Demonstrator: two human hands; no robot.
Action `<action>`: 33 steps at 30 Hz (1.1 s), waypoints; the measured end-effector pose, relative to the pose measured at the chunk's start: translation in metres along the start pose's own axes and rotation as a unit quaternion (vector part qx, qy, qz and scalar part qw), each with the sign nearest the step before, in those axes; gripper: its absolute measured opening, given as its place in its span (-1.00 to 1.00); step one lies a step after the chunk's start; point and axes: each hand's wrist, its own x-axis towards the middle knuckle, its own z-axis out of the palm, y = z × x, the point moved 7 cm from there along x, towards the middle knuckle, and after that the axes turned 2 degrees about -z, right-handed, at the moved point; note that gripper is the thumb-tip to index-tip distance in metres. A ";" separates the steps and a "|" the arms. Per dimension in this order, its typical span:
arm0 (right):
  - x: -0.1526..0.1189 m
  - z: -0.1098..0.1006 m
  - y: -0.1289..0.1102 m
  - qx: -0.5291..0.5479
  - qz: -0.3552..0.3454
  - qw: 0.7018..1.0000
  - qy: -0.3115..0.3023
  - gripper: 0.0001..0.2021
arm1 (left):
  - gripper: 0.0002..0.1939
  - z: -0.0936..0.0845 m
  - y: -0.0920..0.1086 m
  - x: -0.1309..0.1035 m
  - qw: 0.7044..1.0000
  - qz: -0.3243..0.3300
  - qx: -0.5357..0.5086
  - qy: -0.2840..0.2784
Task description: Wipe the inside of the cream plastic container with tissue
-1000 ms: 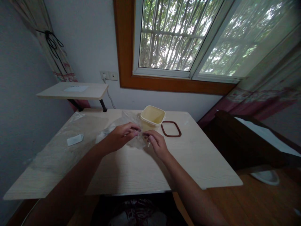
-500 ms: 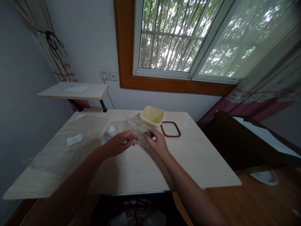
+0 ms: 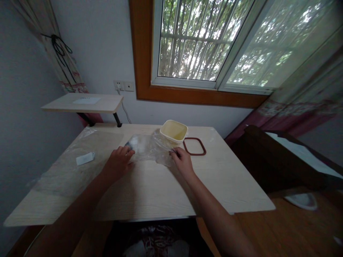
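A clear plastic bag [image 3: 143, 146] lies crumpled across the far middle of the table. My right hand [image 3: 182, 160] pinches its right edge between thumb and fingertips. At the bag's left end rests my left hand [image 3: 120, 161], fingers stretched out over it and thumb apart. Just behind the bag stands a pale yellow rectangular container [image 3: 174, 131], upright and open at the top, its base partly hidden by the film. To the right of the container, a dark red rounded-square ring [image 3: 195, 146] lies flat, close to my right hand.
A larger sheet of clear plastic [image 3: 77, 175] covers the table's left side, with a small white label [image 3: 85, 158] on it. A raised shelf [image 3: 84, 103] bearing a paper stands at the back left. The wooden table [image 3: 214, 185] ends at a wall below a window.
My left hand has moved left, away from my right hand, to the bag's left end. The bag is spread flatter between them. My right hand has shifted slightly right, still pinching the bag.
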 end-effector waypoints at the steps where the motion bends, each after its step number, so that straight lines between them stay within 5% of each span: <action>1: 0.000 0.000 0.001 -0.003 0.000 1.000 -0.002 -0.80 | -0.79 0.002 -0.004 0.000 1.000 0.002 0.006 -0.013; 12: -0.009 0.007 0.016 -0.013 -0.008 0.998 -0.062 -0.80 | -0.84 0.013 -0.057 -0.008 0.999 -0.020 0.000 -0.029; 16: -0.012 0.010 0.013 -0.037 0.008 0.996 -0.076 -0.77 | -0.62 0.000 -0.058 -0.008 0.998 -0.017 -0.060 -0.003; 19: -0.012 0.010 0.007 -0.043 0.020 0.996 -0.080 -0.51 | -0.43 -0.017 -0.049 -0.002 0.992 0.009 -0.120 0.039; 23: -0.010 0.010 -0.006 -0.073 -0.008 0.994 -0.078 -0.32 | -0.47 -0.027 -0.040 0.015 0.986 0.022 -0.150 0.072; 27: -0.007 0.011 -0.028 -0.111 -0.073 0.988 -0.080 -0.39 | -0.50 -0.018 -0.037 0.040 0.983 -0.004 -0.159 0.095; 33: -0.005 0.010 -0.050 -0.144 -0.094 0.982 -0.077 -0.43 | -0.47 0.021 -0.029 0.068 0.984 -0.033 -0.166 0.062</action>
